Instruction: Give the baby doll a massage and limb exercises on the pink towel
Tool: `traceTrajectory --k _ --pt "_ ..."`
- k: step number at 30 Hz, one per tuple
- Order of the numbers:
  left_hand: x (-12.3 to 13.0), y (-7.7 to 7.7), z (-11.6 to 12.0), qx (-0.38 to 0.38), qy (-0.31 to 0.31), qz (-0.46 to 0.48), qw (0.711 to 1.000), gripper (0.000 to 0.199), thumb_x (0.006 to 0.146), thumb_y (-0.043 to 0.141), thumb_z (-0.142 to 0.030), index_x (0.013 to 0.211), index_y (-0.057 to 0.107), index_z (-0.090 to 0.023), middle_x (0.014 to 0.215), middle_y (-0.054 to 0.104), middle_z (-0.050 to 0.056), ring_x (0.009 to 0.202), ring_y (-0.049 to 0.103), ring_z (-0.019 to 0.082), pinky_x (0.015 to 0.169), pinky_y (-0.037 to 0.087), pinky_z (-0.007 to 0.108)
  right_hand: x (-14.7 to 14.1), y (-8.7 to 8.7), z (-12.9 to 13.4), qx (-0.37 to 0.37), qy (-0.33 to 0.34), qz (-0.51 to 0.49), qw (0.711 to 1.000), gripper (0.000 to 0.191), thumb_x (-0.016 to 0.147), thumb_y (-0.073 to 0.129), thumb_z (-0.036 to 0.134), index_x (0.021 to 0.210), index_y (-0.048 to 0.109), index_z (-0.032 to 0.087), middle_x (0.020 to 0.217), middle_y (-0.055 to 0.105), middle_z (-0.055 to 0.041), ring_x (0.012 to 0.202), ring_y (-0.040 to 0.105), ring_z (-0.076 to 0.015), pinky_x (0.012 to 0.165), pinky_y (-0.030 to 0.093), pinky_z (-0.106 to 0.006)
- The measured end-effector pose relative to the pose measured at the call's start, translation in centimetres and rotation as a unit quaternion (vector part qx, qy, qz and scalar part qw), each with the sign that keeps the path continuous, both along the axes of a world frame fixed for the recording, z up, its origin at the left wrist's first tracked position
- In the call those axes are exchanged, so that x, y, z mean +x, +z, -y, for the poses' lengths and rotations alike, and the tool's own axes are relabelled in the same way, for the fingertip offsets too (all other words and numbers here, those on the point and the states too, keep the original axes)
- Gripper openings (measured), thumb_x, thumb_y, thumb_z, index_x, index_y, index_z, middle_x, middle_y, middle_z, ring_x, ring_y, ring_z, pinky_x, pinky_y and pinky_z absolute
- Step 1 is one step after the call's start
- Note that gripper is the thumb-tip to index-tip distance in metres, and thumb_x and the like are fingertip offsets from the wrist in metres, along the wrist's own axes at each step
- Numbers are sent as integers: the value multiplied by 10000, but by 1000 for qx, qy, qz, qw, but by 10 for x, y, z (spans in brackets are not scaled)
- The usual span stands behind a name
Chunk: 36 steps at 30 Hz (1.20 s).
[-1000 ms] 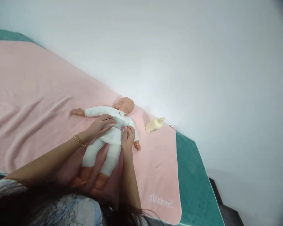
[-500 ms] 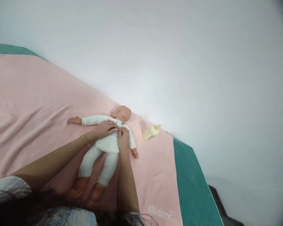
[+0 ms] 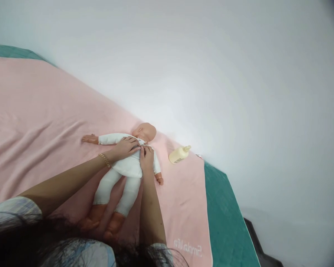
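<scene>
Head view shows a doll [image 3: 128,168] which is laid on its back or nearly so on a pink cloth [image 3: 39,111], with its head [image 3: 146,131] near the wall [image 3: 225,92] and its legs [image 3: 129,194] pointed toward the person. By its look, the doll is judged to be light. The bare parts, such as the head and the feet [image 3: 114,224], are shiny and probably made of stiff, smooth plastic, so they could be a little slippery. The white shirt [image 3: 128,163] seems soft and easily creased; whether the body below it is stuffed or hard cannot be told. Little fragility is suspected. If the doll were to be lifted, a hold around the trunk, with the head supported, would be judged safest.

The chest is found directly below both hands, and is touched by them. The left hand [image 3: 125,147], above a gold bracelet [image 3: 105,160], is spread rather flat, palm down, with its fingers only slightly bent. The right hand [image 3: 147,157] is placed just beside it, with the fingers more curled and the tips brought down at the upper chest. Whether any fabric is pinched by either hand cannot be told. A cream bottle [image 3: 179,155] is seen apart, beyond the doll's bent-down arm [image 3: 157,166].
</scene>
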State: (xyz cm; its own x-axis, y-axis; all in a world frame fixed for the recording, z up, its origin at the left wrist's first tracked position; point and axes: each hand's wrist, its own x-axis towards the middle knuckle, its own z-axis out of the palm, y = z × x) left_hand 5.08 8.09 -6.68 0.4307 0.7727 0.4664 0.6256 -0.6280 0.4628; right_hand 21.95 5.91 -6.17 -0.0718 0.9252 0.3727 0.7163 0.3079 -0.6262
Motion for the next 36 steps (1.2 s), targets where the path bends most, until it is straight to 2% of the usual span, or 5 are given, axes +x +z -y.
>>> traceTrajectory --k 10,23,27,30,36 --pt "-1 -2 3 0 16 1 1000 395 1013 406 -416 1233 614 -162 1287 623 137 1227 520 293 1033 408 466 0 3 2 15 5 -4 1000 320 989 449 288 1149 705 182 1237 668 -120 1216 545 -229 1076 394 -398" --pt "1 4 6 7 18 14 1000 342 992 475 -360 1195 647 -145 1251 602 156 1214 508 296 1103 387 487 -2 8 -1 -5 14 -10 1000 374 989 399 294 1162 705 164 1241 668 -136 1219 539 -244 1094 374 -428" --pt "-7 23 29 33 29 46 998 333 1019 422 -347 1155 653 -149 1236 601 158 1222 478 302 1080 399 494 2 29 31 50 -9 -63 997 404 1007 406 392 1224 678 188 1264 621 -135 1219 512 -247 1082 387 -432" --pt "-18 33 62 43 -16 90 995 341 1048 383 -349 1067 679 -179 1140 650 114 1107 534 261 1014 435 441 2 38 70 70 -11 -105 992 379 1022 397 402 1097 722 221 1098 646 -104 1130 548 -236 999 436 -405" --pt "-30 19 114 22 -83 102 991 315 1056 402 -281 974 690 -184 999 676 72 968 564 204 910 453 347 2 7 120 61 32 -78 995 375 1006 420 343 899 763 239 894 655 -75 914 604 -221 864 476 -390"
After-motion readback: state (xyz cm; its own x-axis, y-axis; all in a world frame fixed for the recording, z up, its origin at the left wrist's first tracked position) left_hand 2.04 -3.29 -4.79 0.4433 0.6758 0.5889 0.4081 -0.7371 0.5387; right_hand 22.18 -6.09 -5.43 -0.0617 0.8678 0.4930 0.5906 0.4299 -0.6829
